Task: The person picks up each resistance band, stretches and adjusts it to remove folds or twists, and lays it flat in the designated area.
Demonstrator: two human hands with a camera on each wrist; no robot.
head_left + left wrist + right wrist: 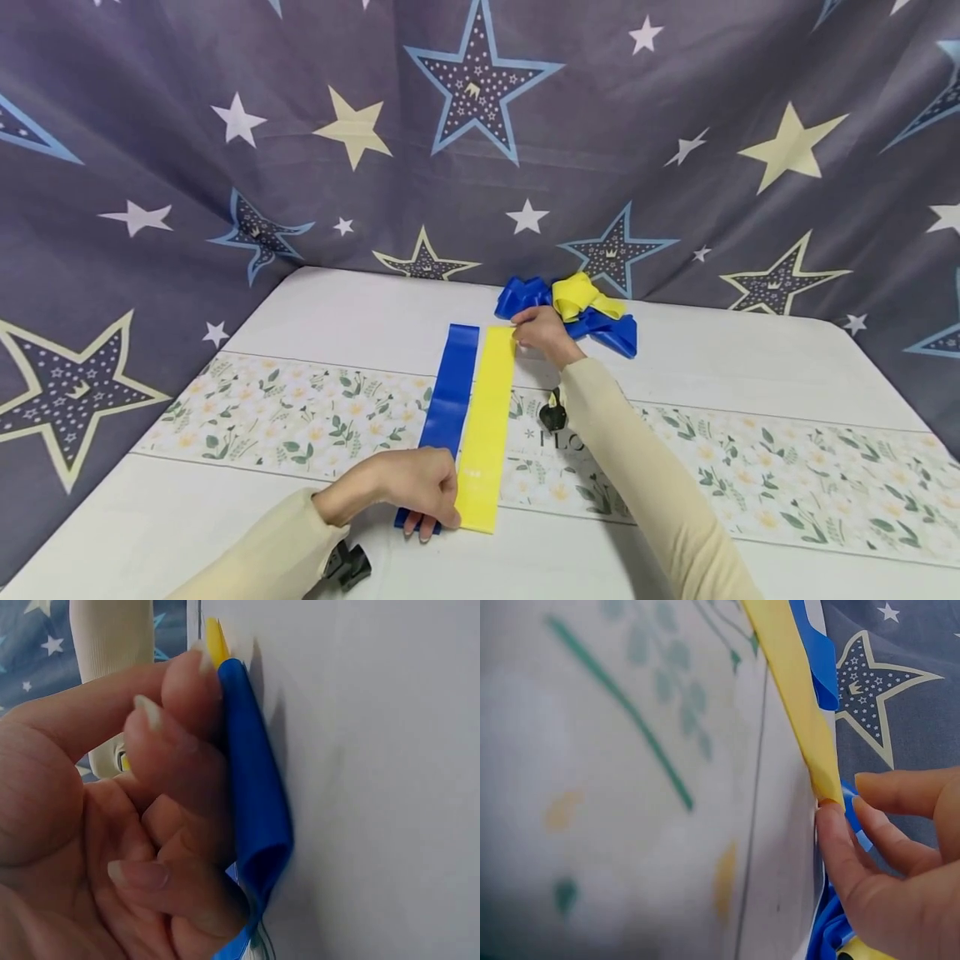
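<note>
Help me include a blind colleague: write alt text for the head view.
A person's right grip touches the far end of a long flat yellow ribbon; the left grip overlaps the near end of a parallel blue ribbon. Beyond, looped blue and yellow ribbons lie on a white, floral-banded table.

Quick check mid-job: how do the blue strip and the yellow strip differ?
In the head view, the blue strip lies left and slants more; the yellow strip lies right, nearer upright in the picture. The left hand hides part of the blue strip, while the right hand touches the yellow strip's far end. Both are long and narrow.
</note>
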